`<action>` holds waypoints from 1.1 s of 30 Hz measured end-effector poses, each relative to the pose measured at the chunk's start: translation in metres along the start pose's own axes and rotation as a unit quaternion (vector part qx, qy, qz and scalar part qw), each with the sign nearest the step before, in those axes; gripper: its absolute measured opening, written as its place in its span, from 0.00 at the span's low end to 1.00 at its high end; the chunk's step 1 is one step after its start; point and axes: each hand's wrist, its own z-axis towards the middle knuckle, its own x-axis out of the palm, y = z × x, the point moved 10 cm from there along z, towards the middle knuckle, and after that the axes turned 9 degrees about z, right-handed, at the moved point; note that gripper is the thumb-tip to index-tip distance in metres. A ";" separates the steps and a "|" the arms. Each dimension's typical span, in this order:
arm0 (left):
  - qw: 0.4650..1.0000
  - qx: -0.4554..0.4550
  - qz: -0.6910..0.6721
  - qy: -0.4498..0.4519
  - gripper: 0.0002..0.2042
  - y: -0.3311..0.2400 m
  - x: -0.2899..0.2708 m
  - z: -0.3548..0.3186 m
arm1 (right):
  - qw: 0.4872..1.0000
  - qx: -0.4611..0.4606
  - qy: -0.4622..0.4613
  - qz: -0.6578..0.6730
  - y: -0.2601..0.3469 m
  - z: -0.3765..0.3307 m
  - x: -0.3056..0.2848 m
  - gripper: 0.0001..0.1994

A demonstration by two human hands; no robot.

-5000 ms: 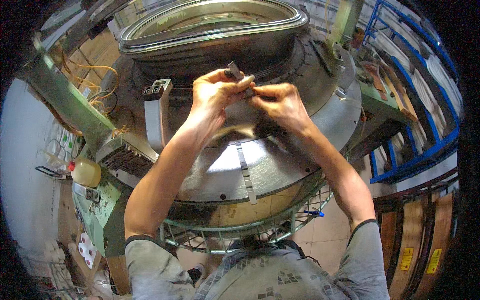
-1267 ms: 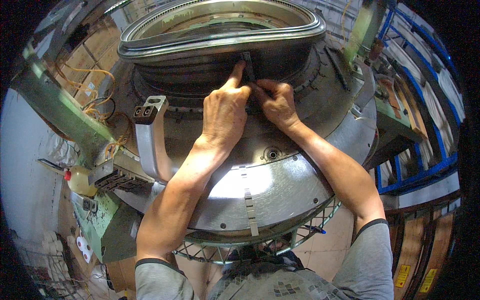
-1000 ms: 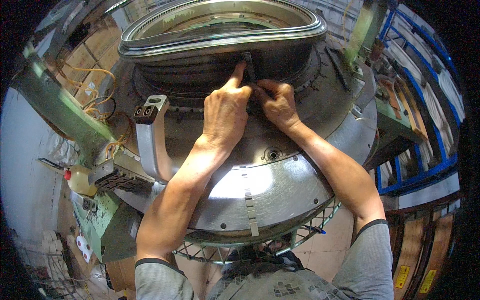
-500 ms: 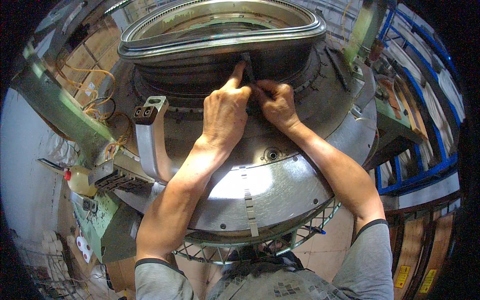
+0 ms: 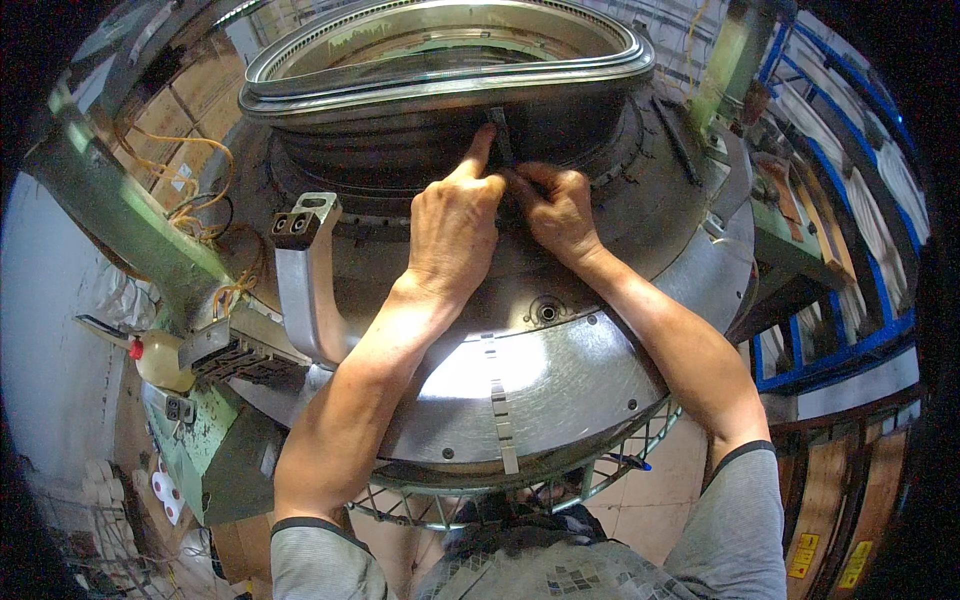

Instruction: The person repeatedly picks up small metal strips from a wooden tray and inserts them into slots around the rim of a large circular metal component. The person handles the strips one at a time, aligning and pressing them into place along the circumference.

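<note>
A thin dark flat strip point(image 5: 499, 128) stands nearly upright against the dark outer wall of a large round metal cylinder point(image 5: 370, 140). My right hand point(image 5: 562, 212) is closed in a pinch around the strip's lower end, which its fingers partly hide. Beside it, my left hand point(image 5: 452, 235) has its index finger stretched up along the strip's left edge. Its other fingers are curled by the strip's lower part, near my right fingertips. Both hands are above the machine's round metal bed point(image 5: 420, 400).
A curved metal bracket point(image 5: 308, 275) rises left of my left forearm. Green machine legs point(image 5: 125, 215) stand at the left and right. A plastic bottle with a red cap point(image 5: 163, 362) is at the far left. Blue racking point(image 5: 850, 350) stands on the right.
Both hands keep nearly the same hold on the strip. The view has shifted very slightly.
</note>
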 end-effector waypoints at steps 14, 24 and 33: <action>1.000 -0.002 -0.005 0.005 0.01 0.001 0.001 0.000 | 1.000 0.013 0.014 -0.017 -0.001 0.000 0.001 0.06; 1.000 -0.005 0.004 0.017 0.02 0.002 0.005 -0.001 | 1.000 0.016 0.002 -0.017 -0.001 0.000 0.001 0.07; 0.999 -0.021 -0.015 0.041 0.09 0.004 0.007 0.000 | 0.999 0.046 0.002 -0.026 -0.004 0.000 0.000 0.07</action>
